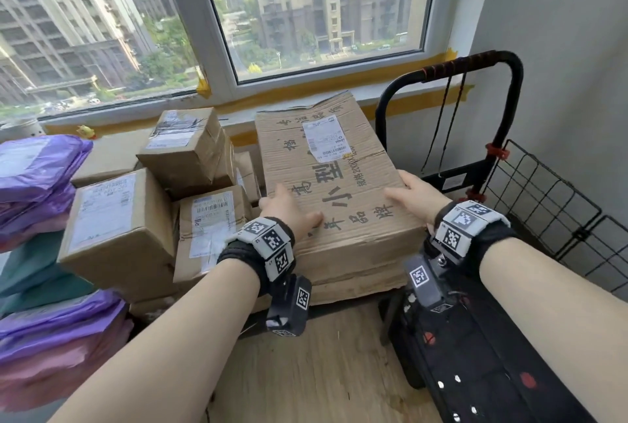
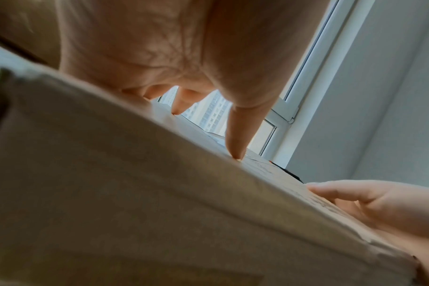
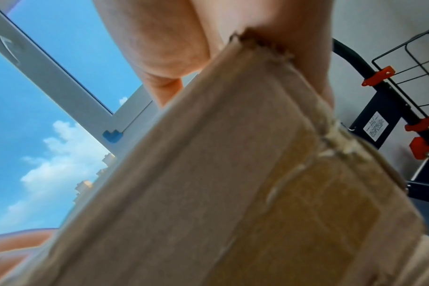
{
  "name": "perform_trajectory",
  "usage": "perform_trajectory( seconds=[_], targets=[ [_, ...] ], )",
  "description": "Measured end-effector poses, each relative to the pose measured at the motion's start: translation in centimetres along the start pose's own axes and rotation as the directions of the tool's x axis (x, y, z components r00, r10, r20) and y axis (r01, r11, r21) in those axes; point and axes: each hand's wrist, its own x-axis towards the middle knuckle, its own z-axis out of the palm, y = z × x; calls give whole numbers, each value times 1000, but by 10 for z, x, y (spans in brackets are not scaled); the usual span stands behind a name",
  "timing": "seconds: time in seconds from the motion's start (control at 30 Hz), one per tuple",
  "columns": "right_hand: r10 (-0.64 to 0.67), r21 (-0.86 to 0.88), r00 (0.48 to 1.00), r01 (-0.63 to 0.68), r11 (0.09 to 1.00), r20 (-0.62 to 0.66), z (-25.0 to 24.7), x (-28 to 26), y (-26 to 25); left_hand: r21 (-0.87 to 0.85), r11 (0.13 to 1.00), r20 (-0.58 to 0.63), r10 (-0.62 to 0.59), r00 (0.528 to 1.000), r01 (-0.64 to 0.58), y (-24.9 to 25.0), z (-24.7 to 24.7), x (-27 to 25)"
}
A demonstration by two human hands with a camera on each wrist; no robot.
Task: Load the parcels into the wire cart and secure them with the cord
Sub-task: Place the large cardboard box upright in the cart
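A large worn cardboard box [image 1: 339,185] with black lettering and a white label lies flat on the stack below the window. My left hand [image 1: 289,208] clasps its near left edge, thumb on top; the fingertips [image 2: 235,149] press on the box [image 2: 110,183]. My right hand [image 1: 414,195] grips the near right edge, thumb on top, and the frayed corner of the box [image 3: 208,183] sits between thumb and fingers. To the right stands the cart, with its black handle [image 1: 475,62], wire panel [image 1: 543,191] and a black cord [image 1: 445,123] hanging from the handle.
Several smaller taped parcels [image 1: 119,225] are stacked left of the big box. Purple plastic mail bags [image 1: 37,168] pile up at the far left. The cart's black deck [image 1: 475,354] lies low right, beside wooden floor [image 1: 323,371]. A grey wall closes the right side.
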Motion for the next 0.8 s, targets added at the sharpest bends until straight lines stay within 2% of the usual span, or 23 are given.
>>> perform_trajectory(
  seconds=[0.1,0.2,0.27,0.4,0.53,0.67,0.8],
  targets=[
    [-1,197,1000,5,980,-19,-17,-14,-1,-37,998,-69,51,996,-54,13,-2,-17],
    [2,426,999,15,904,-40,-43,-33,3,-71,991,-138,105,985,-115,34,2,-39],
    [16,503,999,11,864,-51,-62,-46,12,-82,985,-170,134,976,-149,49,9,-53],
    [59,577,995,-1,817,-80,-99,-71,39,-65,969,-209,221,953,-239,87,25,-77],
    [130,635,987,-39,771,-96,-133,-97,70,36,951,-177,309,934,-308,121,48,-101],
    [176,698,979,-58,714,-99,-163,-122,100,8,926,-123,376,918,-378,150,72,-117],
    [243,706,968,-124,698,-70,-187,-139,126,-3,897,-69,442,895,-443,175,89,-124]
  ],
)
